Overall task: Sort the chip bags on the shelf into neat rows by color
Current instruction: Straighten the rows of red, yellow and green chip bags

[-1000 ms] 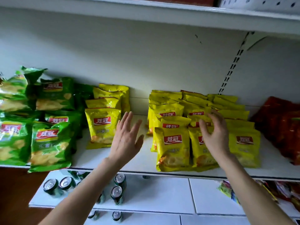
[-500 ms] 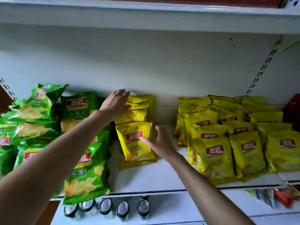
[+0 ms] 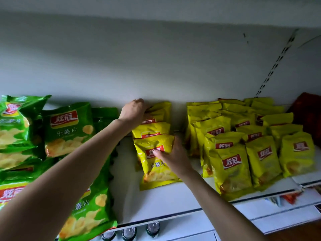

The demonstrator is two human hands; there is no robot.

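Although the colours looked already separated, neatness lagged at the left, where the green bags (image 3: 67, 129) lay heaped and tilted on the shelf (image 3: 173, 202), several overlapping and 1 hanging over the front edge. Just right of them, the left hand (image 3: 132, 110) reached to the back wall, fingers curled over the tops of the rear yellow bags (image 3: 161, 108). These belonged to 1 short row standing apart from the rest. The right hand (image 3: 175, 153) pinched the front yellow bag (image 3: 156, 171) of that row, thumb on its face, fingers behind its right edge. By the look of it, this row was being squared up. Across a bare gap stood the main yellow block (image 3: 243, 145), in about 3 fairly tidy rows. The red bags (image 3: 307, 110) sat just beside it at the far right, only partly in view. Probably left to do: straightening the green pile and joining the stray row. The left forearm crossed the green bags and hid some. Cans (image 3: 128, 233) stood on a lower shelf, out of the way.
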